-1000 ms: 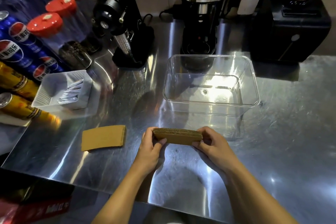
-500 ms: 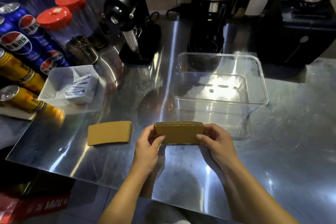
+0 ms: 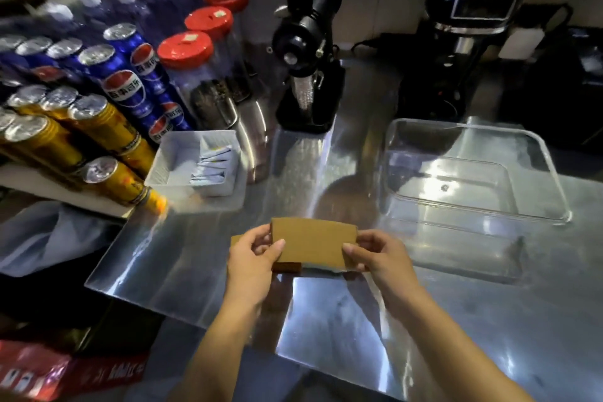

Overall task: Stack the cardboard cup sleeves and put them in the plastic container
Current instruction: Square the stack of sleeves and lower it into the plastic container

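A stack of brown cardboard cup sleeves (image 3: pixel 311 243) is held between my two hands, a little above the steel counter. My left hand (image 3: pixel 253 259) grips its left end and my right hand (image 3: pixel 378 256) grips its right end. A single loose sleeve (image 3: pixel 235 240) lies flat on the counter right under the stack; only its left edge and a bottom strip show. The clear plastic container (image 3: pixel 551 170) stands empty to the right of the stack and further back.
A white tray with sachets (image 3: pixel 173 153) sits to the left. Behind it stand soda cans (image 3: pixel 130 81) and red-lidded jars (image 3: pixel 186 50). A black grinder (image 3: pixel 306 52) and a coffee machine (image 3: pixel 470 29) stand at the back. The counter's front-left edge (image 3: pixel 146 305) is close.
My hands have carried the stack to the left, until it hangs over the loose sleeve that lay apart on the counter. The view has swung left too.
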### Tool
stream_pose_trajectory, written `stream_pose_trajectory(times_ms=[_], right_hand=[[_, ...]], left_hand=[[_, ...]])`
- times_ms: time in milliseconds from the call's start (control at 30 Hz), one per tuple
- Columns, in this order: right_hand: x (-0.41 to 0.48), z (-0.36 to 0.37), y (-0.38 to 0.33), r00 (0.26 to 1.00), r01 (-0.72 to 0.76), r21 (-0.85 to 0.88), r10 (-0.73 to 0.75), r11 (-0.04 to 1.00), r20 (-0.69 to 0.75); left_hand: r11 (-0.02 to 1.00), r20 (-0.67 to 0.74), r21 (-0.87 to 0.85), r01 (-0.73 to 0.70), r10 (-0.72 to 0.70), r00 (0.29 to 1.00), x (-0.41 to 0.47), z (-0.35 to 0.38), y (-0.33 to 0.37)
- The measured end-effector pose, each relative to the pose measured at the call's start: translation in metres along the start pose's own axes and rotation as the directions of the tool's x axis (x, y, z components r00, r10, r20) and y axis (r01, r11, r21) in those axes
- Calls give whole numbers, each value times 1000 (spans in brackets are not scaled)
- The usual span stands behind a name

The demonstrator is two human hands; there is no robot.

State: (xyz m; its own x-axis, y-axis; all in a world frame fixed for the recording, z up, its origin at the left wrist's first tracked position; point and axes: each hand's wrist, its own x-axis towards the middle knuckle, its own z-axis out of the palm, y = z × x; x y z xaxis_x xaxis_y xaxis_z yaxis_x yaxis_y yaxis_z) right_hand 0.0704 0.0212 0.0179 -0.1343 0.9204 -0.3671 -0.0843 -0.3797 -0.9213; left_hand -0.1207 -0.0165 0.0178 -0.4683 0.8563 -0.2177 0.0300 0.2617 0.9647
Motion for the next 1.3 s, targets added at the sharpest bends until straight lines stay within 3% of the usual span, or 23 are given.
stream_pose_trajectory(times_ms=[233, 533, 733, 833, 933, 1067, 1233, 1300], right_hand=[[2, 47, 4, 993, -114, 12, 115, 993, -34], [8, 70, 22, 984, -158, -111, 146, 981, -105], [8, 74, 25, 982, -160, -119, 145, 980, -125], [7, 71, 21, 982, -160, -246, 129, 956, -135], [8, 69, 13, 978, -195, -335, 158, 922, -136], [9, 75, 4, 980, -195, -418, 190, 887, -55], [13, 75, 0, 969, -237, -324, 246, 916, -13], [11, 71, -1, 966, -227, -253, 251, 940, 67]], left_hand=[[996, -24, 79, 36, -35, 999, 16, -45, -3], [974, -18, 162, 160, -160, 987, 22, -62, -9], [952, -28, 266, 149, -147, 989, 27, -68, -9], [947, -14, 263, 182, -185, 983, 30, -73, -5], [897, 57, 337, 285, -322, 945, 35, -73, 0], [920, 202, 289, 265, -329, 922, 33, -64, 3], [928, 308, 176, 330, -370, 876, 35, -59, 8], [963, 360, 125, 238, -267, 894, 33, -60, 8]])
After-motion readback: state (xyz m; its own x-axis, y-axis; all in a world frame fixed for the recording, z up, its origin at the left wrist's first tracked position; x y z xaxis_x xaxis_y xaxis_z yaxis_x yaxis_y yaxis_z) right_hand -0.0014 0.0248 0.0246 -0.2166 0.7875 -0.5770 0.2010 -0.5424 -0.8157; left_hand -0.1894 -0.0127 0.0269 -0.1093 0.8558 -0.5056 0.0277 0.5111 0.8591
